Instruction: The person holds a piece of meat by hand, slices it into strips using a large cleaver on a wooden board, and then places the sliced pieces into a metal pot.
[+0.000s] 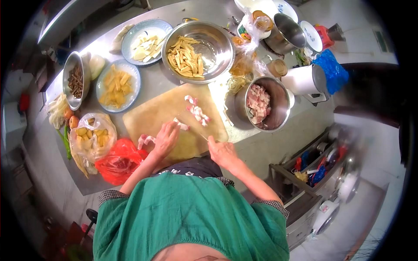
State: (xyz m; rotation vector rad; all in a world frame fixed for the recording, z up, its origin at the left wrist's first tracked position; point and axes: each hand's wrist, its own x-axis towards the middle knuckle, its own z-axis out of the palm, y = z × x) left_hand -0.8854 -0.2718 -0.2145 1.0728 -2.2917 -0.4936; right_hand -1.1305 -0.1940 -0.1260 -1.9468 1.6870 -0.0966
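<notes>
A cutting board [153, 114] lies before me with cut pieces of raw meat [198, 114] on it. My left hand [167, 138] rests on a strip of meat [181, 124], fingertips down on it. My right hand [223, 151] grips a knife [204, 137], whose blade points up and left over the board; most of the blade is hard to make out. Another strip of meat [146, 140] lies left of my left hand. Right of the board stands a steel pot [284, 114] holding meat chunks [258, 103].
Behind the board stands a steel basin [222, 65] with yellowish strips. Two blue-rimmed plates [138, 88] [125, 49] and a steel bowl [85, 75] hold cut food. A red plastic bag [114, 163] touches the left area; a white canister [298, 80] stands right.
</notes>
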